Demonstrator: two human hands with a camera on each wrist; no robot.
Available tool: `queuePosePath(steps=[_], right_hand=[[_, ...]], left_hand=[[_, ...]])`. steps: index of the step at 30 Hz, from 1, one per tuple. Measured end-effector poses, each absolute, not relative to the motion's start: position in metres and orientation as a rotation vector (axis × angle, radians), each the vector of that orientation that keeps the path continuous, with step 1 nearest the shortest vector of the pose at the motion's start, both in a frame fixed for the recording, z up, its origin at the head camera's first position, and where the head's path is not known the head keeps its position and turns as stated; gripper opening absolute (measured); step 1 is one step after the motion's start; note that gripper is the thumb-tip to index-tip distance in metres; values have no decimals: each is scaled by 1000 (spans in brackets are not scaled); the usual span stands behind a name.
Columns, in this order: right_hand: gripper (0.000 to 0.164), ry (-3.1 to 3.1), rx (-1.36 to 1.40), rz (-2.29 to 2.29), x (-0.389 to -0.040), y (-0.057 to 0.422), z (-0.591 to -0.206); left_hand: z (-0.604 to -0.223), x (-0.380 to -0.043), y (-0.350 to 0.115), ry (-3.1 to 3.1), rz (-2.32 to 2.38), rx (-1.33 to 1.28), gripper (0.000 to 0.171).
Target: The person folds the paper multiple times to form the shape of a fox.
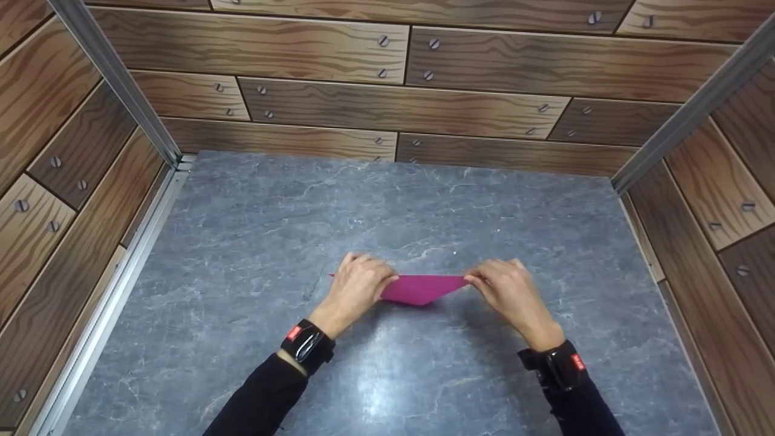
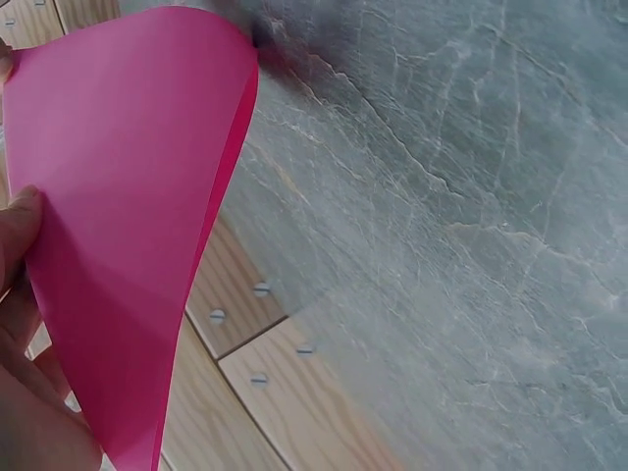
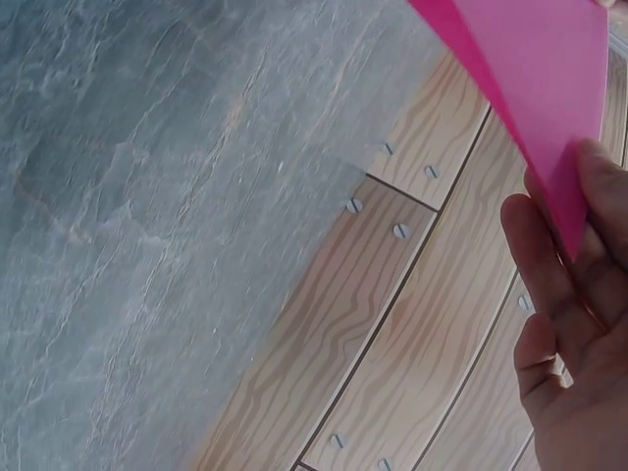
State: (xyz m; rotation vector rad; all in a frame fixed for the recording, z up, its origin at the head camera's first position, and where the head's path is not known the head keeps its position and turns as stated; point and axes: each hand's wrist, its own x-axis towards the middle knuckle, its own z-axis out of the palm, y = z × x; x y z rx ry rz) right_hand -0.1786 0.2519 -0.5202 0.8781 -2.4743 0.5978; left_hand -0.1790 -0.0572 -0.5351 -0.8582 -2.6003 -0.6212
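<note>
A piece of magenta paper (image 1: 424,289), folded over on itself, is held up over the grey marbled surface by both hands. Its long straight edge runs along the top and its lower part narrows to a blunt point. My left hand (image 1: 358,283) pinches the top edge left of the middle, and a thin tip of the paper sticks out past it. At the right corner, my right hand (image 1: 505,287) pinches the pointed end between thumb and fingers. In the left wrist view the folded paper (image 2: 128,196) shows two layers with a rounded bend.
The grey marbled tabletop (image 1: 393,212) lies beneath the hands. Wood-patterned panels (image 1: 327,100) stand behind it and at both sides, with metal frame posts (image 1: 121,79) in the corners. Black bands with red labels (image 1: 307,345) circle the wrists.
</note>
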Motion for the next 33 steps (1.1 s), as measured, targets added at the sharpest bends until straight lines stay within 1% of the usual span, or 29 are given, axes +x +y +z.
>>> queuePosePath(steps=[9,17,23,25,27,30,33], right_hand=[[14,-2484,867,636,-181,263,-520],[11,-2512,838,656,-183,278,-516],[11,-2408,738,668,-185,287,-508],[15,-2383,722,657,-184,280,-504],[24,-2372,745,643,-183,270,-502],[34,-2397,827,597,-181,249,-500],[40,-2448,898,562,-180,230,-502]], left_hand=[[-536,-181,-62,-2591,-616,-825,13],[-538,-183,-65,-2582,-686,-804,14],[-537,-182,-66,-2591,-761,-741,12],[-536,-182,-63,-2594,-764,-753,13],[-534,-183,-58,-2601,-755,-775,13],[-530,-184,-49,-2614,-724,-807,13],[-526,-184,-40,-2616,-678,-834,13]])
